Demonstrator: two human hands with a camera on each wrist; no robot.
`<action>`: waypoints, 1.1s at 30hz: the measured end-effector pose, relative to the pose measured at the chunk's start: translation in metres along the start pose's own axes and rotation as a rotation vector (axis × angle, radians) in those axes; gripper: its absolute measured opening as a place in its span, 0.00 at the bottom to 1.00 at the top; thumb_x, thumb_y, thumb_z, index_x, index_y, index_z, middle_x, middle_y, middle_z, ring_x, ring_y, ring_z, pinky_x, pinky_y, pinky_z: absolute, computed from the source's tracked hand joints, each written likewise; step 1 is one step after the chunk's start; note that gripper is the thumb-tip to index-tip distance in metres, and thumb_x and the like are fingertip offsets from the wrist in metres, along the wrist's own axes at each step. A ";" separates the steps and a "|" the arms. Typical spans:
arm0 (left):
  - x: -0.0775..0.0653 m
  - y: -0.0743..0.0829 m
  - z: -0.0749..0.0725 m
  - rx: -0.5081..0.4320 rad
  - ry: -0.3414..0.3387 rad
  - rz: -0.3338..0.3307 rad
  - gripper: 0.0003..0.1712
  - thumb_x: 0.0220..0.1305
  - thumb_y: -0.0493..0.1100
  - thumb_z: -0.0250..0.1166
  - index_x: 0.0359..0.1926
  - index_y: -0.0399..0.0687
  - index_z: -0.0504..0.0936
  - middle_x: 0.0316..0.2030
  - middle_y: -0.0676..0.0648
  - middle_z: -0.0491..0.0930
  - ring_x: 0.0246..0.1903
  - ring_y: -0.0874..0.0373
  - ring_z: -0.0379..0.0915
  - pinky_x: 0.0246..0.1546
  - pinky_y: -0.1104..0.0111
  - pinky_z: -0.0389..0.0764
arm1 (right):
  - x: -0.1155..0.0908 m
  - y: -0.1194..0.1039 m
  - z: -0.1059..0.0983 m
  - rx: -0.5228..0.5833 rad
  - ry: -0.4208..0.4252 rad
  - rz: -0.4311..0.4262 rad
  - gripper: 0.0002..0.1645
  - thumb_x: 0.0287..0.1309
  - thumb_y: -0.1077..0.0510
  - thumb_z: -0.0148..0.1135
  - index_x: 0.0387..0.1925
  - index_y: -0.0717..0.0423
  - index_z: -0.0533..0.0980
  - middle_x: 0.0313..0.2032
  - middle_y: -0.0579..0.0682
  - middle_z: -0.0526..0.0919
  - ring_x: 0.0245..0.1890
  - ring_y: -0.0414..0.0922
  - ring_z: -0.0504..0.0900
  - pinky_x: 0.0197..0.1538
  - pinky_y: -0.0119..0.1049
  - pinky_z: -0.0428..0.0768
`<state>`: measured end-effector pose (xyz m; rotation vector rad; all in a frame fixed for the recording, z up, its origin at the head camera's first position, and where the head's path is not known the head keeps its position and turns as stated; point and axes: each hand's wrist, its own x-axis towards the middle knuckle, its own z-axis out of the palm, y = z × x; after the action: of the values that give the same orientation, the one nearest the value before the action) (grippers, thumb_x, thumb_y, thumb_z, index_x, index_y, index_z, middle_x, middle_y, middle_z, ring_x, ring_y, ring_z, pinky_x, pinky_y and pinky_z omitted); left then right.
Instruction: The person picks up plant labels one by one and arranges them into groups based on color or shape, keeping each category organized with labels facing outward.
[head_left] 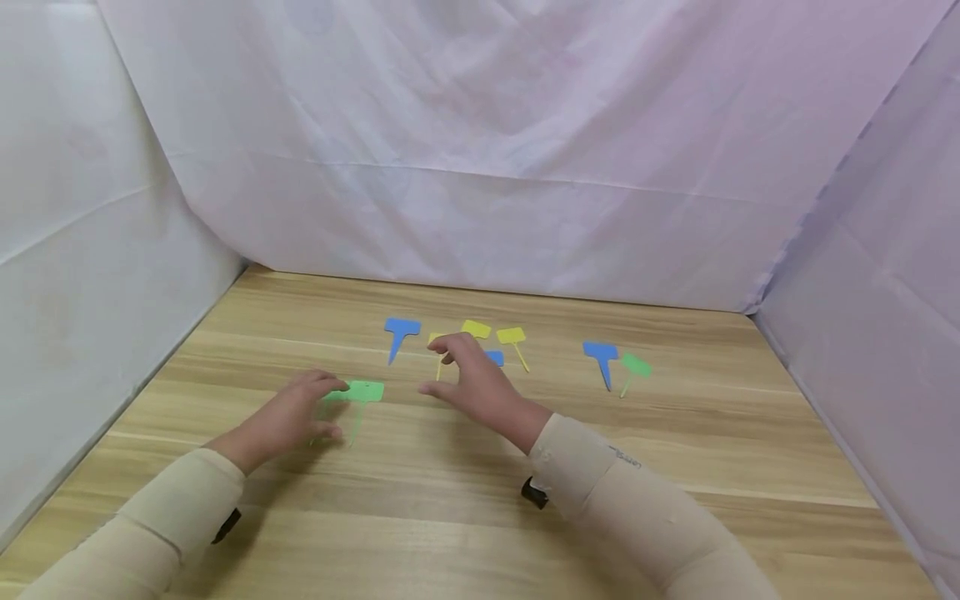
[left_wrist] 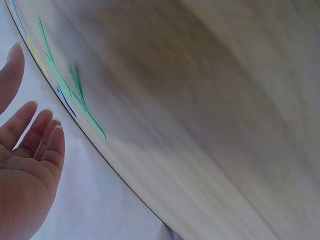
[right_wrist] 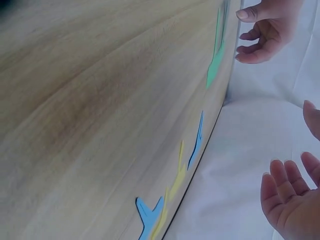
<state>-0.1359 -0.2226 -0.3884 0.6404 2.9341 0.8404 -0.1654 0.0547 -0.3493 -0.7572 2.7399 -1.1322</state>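
Note:
Flat T-shaped plant labels lie on the wooden table. My left hand [head_left: 292,417] hovers by two green labels [head_left: 367,392] at the left, its thumb and fingers apart. In the left wrist view these green labels [left_wrist: 65,85] lie beyond the fingertips of the left hand [left_wrist: 30,165], which holds nothing. My right hand [head_left: 487,383] is above the middle of the table, fingers loosely bent and empty. It partly hides a yellow label [head_left: 435,342] and a blue label [head_left: 494,357]. In the right wrist view the right hand [right_wrist: 295,195] shows spread thumb and fingers.
Two more yellow labels, one [head_left: 476,328] behind my right hand and another [head_left: 512,335] just right of it, lie farther back. A blue label [head_left: 402,329] is at the back left. At the right, a blue label [head_left: 601,354] adjoins a green label [head_left: 637,364]. White cloth [head_left: 487,225] encloses the table.

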 end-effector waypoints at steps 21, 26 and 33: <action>0.006 0.006 0.011 0.004 -0.067 0.032 0.37 0.47 0.41 0.76 0.56 0.28 0.73 0.54 0.31 0.72 0.56 0.33 0.65 0.57 0.42 0.68 | -0.022 0.017 -0.021 -0.003 0.133 -0.053 0.35 0.53 0.52 0.72 0.59 0.59 0.69 0.55 0.55 0.72 0.51 0.48 0.74 0.51 0.46 0.77; 0.008 0.005 0.013 0.012 -0.074 0.033 0.37 0.47 0.41 0.75 0.56 0.27 0.73 0.54 0.31 0.72 0.56 0.32 0.64 0.57 0.42 0.68 | -0.027 0.022 -0.028 -0.015 0.173 -0.053 0.34 0.54 0.53 0.72 0.59 0.61 0.69 0.53 0.55 0.72 0.50 0.47 0.74 0.50 0.46 0.77; 0.010 0.006 0.014 -0.002 -0.091 0.036 0.36 0.48 0.42 0.75 0.56 0.28 0.74 0.54 0.32 0.72 0.56 0.34 0.64 0.57 0.43 0.68 | -0.034 0.031 -0.037 0.018 0.215 -0.015 0.34 0.54 0.56 0.71 0.60 0.61 0.68 0.56 0.55 0.71 0.51 0.48 0.73 0.51 0.46 0.75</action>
<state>-0.1412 -0.2065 -0.3961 0.7142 2.8484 0.7955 -0.1578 0.1133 -0.3473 -0.6930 2.8963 -1.3109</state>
